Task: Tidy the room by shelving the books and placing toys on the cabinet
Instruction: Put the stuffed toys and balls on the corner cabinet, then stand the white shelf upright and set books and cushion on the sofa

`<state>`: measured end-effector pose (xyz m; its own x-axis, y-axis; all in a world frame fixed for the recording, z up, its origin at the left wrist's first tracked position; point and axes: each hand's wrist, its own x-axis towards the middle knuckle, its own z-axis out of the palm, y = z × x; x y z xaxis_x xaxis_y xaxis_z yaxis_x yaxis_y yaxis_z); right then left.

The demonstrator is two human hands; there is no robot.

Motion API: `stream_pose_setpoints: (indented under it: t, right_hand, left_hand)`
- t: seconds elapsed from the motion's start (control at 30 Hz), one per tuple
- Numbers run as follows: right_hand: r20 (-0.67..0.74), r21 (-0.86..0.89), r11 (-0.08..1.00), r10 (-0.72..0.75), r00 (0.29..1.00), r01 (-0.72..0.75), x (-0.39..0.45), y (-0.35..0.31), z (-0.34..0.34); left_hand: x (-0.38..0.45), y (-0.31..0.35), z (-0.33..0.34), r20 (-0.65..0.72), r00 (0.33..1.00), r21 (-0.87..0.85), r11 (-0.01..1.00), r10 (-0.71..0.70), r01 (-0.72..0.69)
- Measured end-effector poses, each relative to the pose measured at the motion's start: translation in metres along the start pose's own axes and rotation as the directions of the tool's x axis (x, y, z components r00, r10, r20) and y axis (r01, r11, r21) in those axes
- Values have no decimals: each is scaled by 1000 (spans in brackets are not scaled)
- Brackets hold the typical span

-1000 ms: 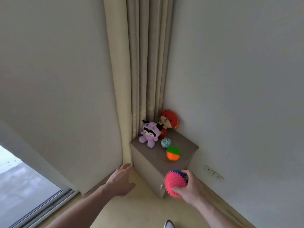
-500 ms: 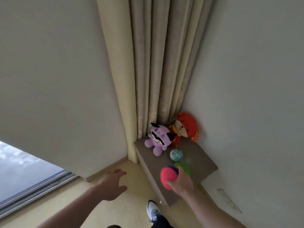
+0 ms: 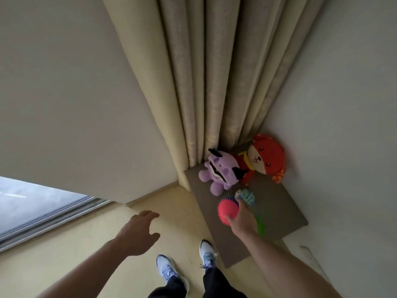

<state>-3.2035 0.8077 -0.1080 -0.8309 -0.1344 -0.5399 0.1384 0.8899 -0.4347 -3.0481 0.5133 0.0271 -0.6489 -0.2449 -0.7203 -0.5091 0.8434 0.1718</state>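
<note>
We see pale, pleated fabric curtains [image 3: 214, 82] hanging into the room's corner, their hems reaching the back edge of a low grey-brown cabinet [image 3: 279, 214] that fills that corner. Our bare right forearm runs up from the lower right of the view, across the cabinet's front edge, to the right hand [image 3: 243, 218] above the front half of the top. Our left forearm comes up from the lower left; the left hand [image 3: 137, 230] hangs over the yellow floor [image 3: 64, 254], well apart from the cabinet's left edge, palm down.

At the back right corner of the top a red round-headed plush toy [image 3: 266, 155] leans against the wall. Just beside it, at the back left corner, sits a purple plush toy with black horns [image 3: 221, 171]; the two touch.

The right hand's fingers curl round a pink spiky rubber ball [image 3: 228, 209], gripping it near the left edge of the top; we cannot tell whether the ball touches the surface. A small teal patterned ball [image 3: 246, 196] lies just behind the fingertips, and a blurred green spiky ball [image 3: 260, 227] shows at the hand's right side.

The left hand's fingers are relaxed, slightly spread, holding nothing.

No writing is readable anywhere.
</note>
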Motion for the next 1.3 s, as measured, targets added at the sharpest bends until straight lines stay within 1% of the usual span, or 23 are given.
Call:
stream_pose_setpoints:
  t: [0.07, 0.13, 0.2, 0.23, 0.3, 0.4, 0.53, 0.63, 0.7, 0.77, 0.87, 0.9, 0.93, 0.97, 1.0, 1.03, 1.07, 1.1, 1.13, 1.17, 1.2, 1.3]
  right_hand:
    - [-8, -35, 999, -41, 999, 40, 6, -3, 4]
    - [-2, -109, 989, -96, 995, 95, 5, -6, 5]
    - [78, -206, 968, -131, 988, 145, 4, -4, 9]
    - [121, -243, 959, -120, 985, 147, 4, -1, 10]
    - [178, -273, 956, -58, 982, 106, 7, 8, 9]
    - [188, -310, 946, -37, 981, 95, 16, 16, 2]
    - [180, -262, 957, -80, 980, 126, 15, 15, -5]
    - [182, -243, 957, -113, 977, 156, -3, 14, -9]
    - [170, -215, 958, -157, 973, 192, -19, 9, -9]
    - [191, -180, 949, -223, 956, 258, -35, -1, -7]
    - [294, -175, 899, -342, 893, 402, -64, -30, -4]
    - [340, -172, 874, -381, 860, 455, -75, -45, -1]
    - [368, -163, 864, -395, 842, 477, -80, -52, -1]
    - [398, -187, 827, -429, 811, 530, -91, -65, 3]
    - [450, -203, 777, -467, 761, 597, -108, -82, 14]
    - [463, -208, 775, -460, 758, 597, -110, -88, 17]
    - [488, -206, 757, -470, 735, 621, -122, -101, 25]
    - [529, -199, 722, -490, 693, 663, -141, -116, 37]
    - [546, -198, 704, -499, 674, 682, -151, -125, 43]
    - [578, -187, 669, -518, 631, 719, -173, -137, 56]
    - [592, -172, 655, -529, 608, 736, -187, -145, 61]
    - [644, -165, 566, -559, 523, 808, -243, -166, 84]
  left_hand:
    - [5, 6, 4, 20, 1000, -10, 1000, -12, 12]
    - [5, 13, 9, 30, 999, -23, 1000, -12, 13]
    - [6, 20, 12, 31, 1000, -45, 999, -4, 6]
    - [6, 23, 14, 31, 1000, -51, 999, -3, 5]
    - [7, 29, 15, 35, 999, -49, 999, -1, 2]
    - [6, 35, 14, 29, 1000, -47, 999, 1, 1]
    - [5, 37, 11, 2, 1000, -68, 998, -16, 16]
    - [2, 37, 15, -17, 999, -108, 993, -44, 42]
    - [-8, 35, 20, -31, 997, -155, 986, -73, 67]
    - [-21, 29, 31, -21, 994, -198, 975, -109, 103]
    - [-50, 10, 53, -27, 986, -277, 949, -166, 152]
    - [-64, 0, 63, -34, 978, -320, 930, -204, 183]
    - [-66, -3, 68, -41, 976, -329, 925, -215, 190]
    - [-80, -12, 76, -46, 968, -365, 906, -247, 214]
    - [-103, -26, 89, -59, 952, -409, 877, -300, 251]
    - [-106, -30, 93, -69, 948, -422, 870, -309, 253]
    - [-121, -41, 104, -74, 936, -451, 849, -344, 276]
    - [-145, -54, 118, -85, 912, -489, 814, -401, 312]
    - [-155, -61, 127, -98, 899, -515, 795, -426, 321]
    - [-178, -74, 142, -94, 876, -551, 758, -473, 350]
    - [-192, -79, 152, -102, 859, -577, 733, -502, 360]
    - [-242, -100, 190, -116, 804, -669, 644, -583, 371]
